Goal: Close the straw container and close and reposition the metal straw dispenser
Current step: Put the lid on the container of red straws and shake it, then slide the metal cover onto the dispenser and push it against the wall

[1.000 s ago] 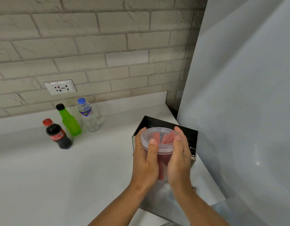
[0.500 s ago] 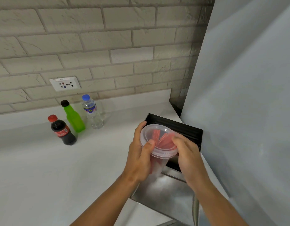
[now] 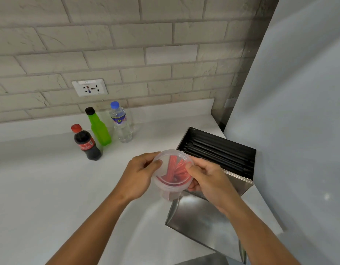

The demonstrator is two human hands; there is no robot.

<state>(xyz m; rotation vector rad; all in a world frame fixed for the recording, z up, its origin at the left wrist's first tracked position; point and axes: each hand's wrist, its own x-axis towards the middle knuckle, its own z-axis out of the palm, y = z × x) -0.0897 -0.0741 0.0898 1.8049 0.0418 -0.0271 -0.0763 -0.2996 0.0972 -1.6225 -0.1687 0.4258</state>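
**Two hands pressing a lid onto the straw tub**

Both hands are curled around the clear straw container [image 3: 172, 174], held in the air just in front of the open metal straw dispenser [image 3: 219, 159]. The left hand [image 3: 140, 175] wraps the tub's left side, its thumb lying on the lid [image 3: 165, 163]. The right hand [image 3: 209, 178] grips the right side, thumb on the lid's right edge. Red straws [image 3: 174, 169] show through the lid.

The step in hand looks like seating the lid. To do it well, I would work the thumbs around the rim in small presses while the fingers brace the tub wall from below, so no arc is left lifted. Squeezing the soft wall too hard could bow the rim and pop the lid back up.

Whether the lid is fully snapped down cannot be told; its near edge is blurred and the far rim is partly covered by fingers. The tub's base is hidden behind the hands. The dispenser holds dark straws, and its hinged cover [image 3: 199, 219] lies open toward the camera on the white surface [image 3: 50, 188], its lower corner cut off by the frame. Three bottles [image 3: 100, 131] stand well apart by the wall.
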